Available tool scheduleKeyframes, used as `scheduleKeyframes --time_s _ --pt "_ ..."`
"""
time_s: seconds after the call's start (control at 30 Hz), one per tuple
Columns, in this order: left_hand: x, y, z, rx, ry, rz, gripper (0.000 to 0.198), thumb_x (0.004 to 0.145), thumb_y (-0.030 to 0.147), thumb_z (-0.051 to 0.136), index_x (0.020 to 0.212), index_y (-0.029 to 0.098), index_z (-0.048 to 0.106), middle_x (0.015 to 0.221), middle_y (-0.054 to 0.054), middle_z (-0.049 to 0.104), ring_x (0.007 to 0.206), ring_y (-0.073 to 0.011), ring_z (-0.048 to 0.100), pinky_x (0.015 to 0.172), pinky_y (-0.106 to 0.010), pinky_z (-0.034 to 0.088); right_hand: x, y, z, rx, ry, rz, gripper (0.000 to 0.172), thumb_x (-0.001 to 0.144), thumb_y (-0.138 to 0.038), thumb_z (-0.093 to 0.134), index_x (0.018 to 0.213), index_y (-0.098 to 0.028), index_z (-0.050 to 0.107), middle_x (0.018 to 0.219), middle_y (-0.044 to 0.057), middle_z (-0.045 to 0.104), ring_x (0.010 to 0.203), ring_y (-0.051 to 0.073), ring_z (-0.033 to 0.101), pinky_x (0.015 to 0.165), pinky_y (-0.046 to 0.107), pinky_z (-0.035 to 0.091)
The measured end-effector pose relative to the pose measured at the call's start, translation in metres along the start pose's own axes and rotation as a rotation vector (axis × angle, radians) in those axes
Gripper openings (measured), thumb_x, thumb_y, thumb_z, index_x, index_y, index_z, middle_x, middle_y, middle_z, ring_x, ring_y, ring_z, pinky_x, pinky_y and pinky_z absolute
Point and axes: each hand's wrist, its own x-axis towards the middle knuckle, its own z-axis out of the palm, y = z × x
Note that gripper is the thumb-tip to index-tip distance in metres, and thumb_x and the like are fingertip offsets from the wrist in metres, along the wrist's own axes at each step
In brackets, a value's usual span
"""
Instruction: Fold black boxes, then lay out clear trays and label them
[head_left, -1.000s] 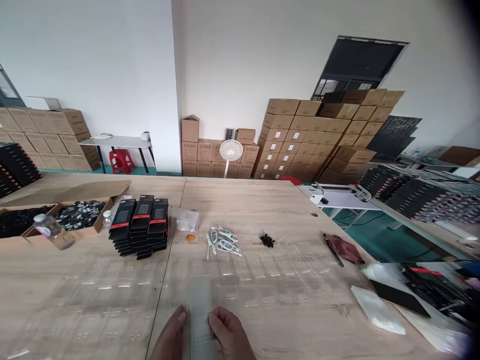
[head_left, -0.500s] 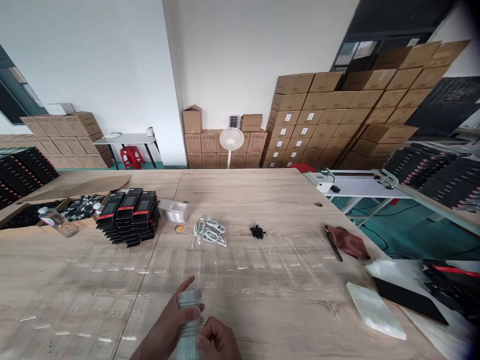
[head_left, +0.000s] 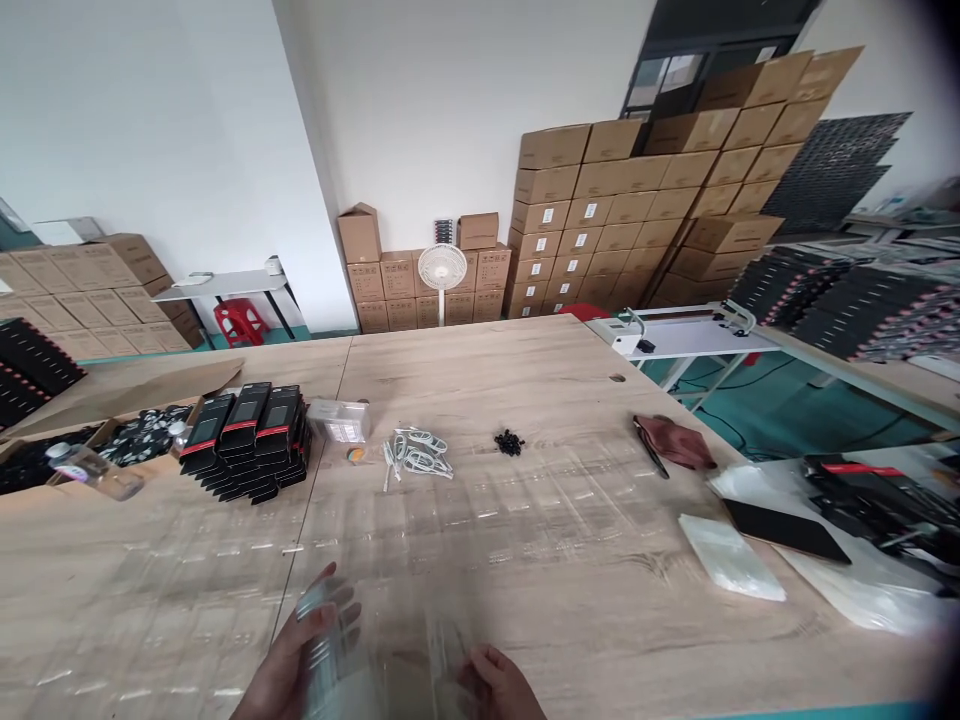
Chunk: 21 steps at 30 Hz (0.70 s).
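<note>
At the bottom edge of the view my left hand [head_left: 300, 655] grips a stack of clear plastic trays [head_left: 322, 650], thumb on top and fingers curled under. My right hand [head_left: 499, 685] sits a little to the right, its fingers bent over a blurred clear plastic piece [head_left: 431, 655] that lies between the two hands. Rows of clear plastic trays [head_left: 487, 500] lie flat across the wooden table [head_left: 480, 370] just beyond my hands.
Stacked black boxes with red stripes [head_left: 247, 440], a small clear case [head_left: 339, 420], white cables [head_left: 416, 455] and small black parts [head_left: 509, 442] lie further back. A maroon pouch [head_left: 675, 440], a plastic bag [head_left: 731, 555] and a black slab [head_left: 784, 528] sit right. A bottle [head_left: 94, 470] and open cartons stand left.
My hands have moved apart: the left carries the tray stack leftward, the right has shifted right. The view has swung slightly left and tilted.
</note>
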Motion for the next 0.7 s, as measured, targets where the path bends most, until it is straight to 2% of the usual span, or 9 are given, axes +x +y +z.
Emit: scheduleKeyframes --time_s 0.07,0.13,0.27,0.33,0.4,0.47,0.53,0.6,0.7 --pt "-0.003 0.000 -0.003 -0.028 0.023 -0.031 0.078 0.069 0.029 0.076 0.140 0.027 0.042 0.122 -0.012 0.066 0.110 -0.0324 0.065 0.102 -0.049 0.044 0.011 0.014 0.019 -0.058 0.083 -0.054 0.047 0.051 -0.063 0.071 0.055 -0.023 0.048 0.056 0.001 0.053 0.058 0.019 0.056 0.058 0.034 0.047" --pt "-0.006 0.002 -0.004 -0.039 0.057 -0.074 0.076 0.070 0.031 0.075 0.139 0.027 0.043 0.123 -0.013 0.065 0.111 -0.0327 0.064 0.101 -0.049 0.044 0.017 0.018 0.037 -0.123 0.139 -0.117 0.041 0.052 -0.057 0.070 0.050 -0.024 0.047 0.050 -0.001 0.048 0.052 0.018 0.051 0.055 0.034 0.043" --pt "-0.008 0.014 -0.005 -0.019 0.043 -0.135 0.075 0.073 0.033 0.073 0.140 0.024 0.042 0.115 -0.014 0.069 0.104 -0.0336 0.067 0.095 -0.050 0.048 0.009 -0.004 0.058 -0.218 0.219 -0.267 0.018 0.052 -0.035 0.073 0.055 -0.025 0.057 0.063 0.002 0.059 0.071 0.024 0.057 0.065 0.035 0.043" --pt "-0.004 0.021 -0.001 0.038 0.005 -0.090 0.080 0.071 0.032 0.075 0.142 0.025 0.037 0.111 -0.012 0.069 0.098 -0.0300 0.069 0.094 -0.047 0.048 -0.004 -0.024 0.074 -0.273 0.153 -0.325 0.013 0.058 -0.034 0.071 0.064 -0.025 0.065 0.070 0.003 0.063 0.076 0.024 0.059 0.069 0.034 0.043" --pt "0.003 0.024 0.008 0.158 -0.020 0.015 0.087 0.068 0.029 0.077 0.143 0.027 0.033 0.104 -0.006 0.070 0.091 -0.0246 0.069 0.093 -0.042 0.048 -0.020 -0.043 0.098 -0.314 -0.032 -0.352 0.016 0.066 -0.037 0.067 0.072 -0.022 0.070 0.071 0.002 0.065 0.072 0.021 0.058 0.068 0.033 0.043" --pt "0.013 0.022 0.020 0.294 -0.037 0.136 0.091 0.064 0.027 0.079 0.143 0.026 0.033 0.094 -0.001 0.070 0.085 -0.0216 0.068 0.090 -0.039 0.048 -0.033 -0.057 0.124 -0.264 -0.205 -0.364 0.021 0.067 -0.035 0.070 0.081 -0.019 0.072 0.074 0.000 0.067 0.071 0.018 0.058 0.070 0.031 0.042" --pt "0.020 0.016 0.035 0.355 -0.060 0.206 0.093 0.060 0.027 0.081 0.141 0.023 0.036 0.088 -0.001 0.070 0.082 -0.0217 0.066 0.085 -0.037 0.048 -0.041 -0.066 0.145 -0.185 -0.281 -0.389 0.023 0.065 -0.036 0.074 0.077 -0.017 0.070 0.070 -0.001 0.065 0.067 0.015 0.054 0.068 0.029 0.040" --pt "0.023 0.009 0.048 0.331 -0.125 0.202 0.095 0.057 0.027 0.083 0.140 0.022 0.037 0.085 -0.001 0.070 0.079 -0.0220 0.065 0.081 -0.035 0.049 -0.045 -0.070 0.154 -0.049 -0.303 -0.396 0.028 0.062 -0.041 0.078 0.068 -0.017 0.065 0.063 -0.003 0.059 0.062 0.012 0.049 0.064 0.027 0.038" --pt "0.024 0.000 0.059 0.264 -0.260 0.118 0.099 0.059 0.032 0.082 0.143 0.025 0.031 0.073 0.003 0.067 0.070 -0.0203 0.064 0.075 -0.035 0.049 -0.049 -0.073 0.144 0.174 -0.295 -0.368 0.040 0.060 -0.048 0.081 0.059 -0.018 0.054 0.058 -0.005 0.051 0.056 0.010 0.041 0.059 0.025 0.035"
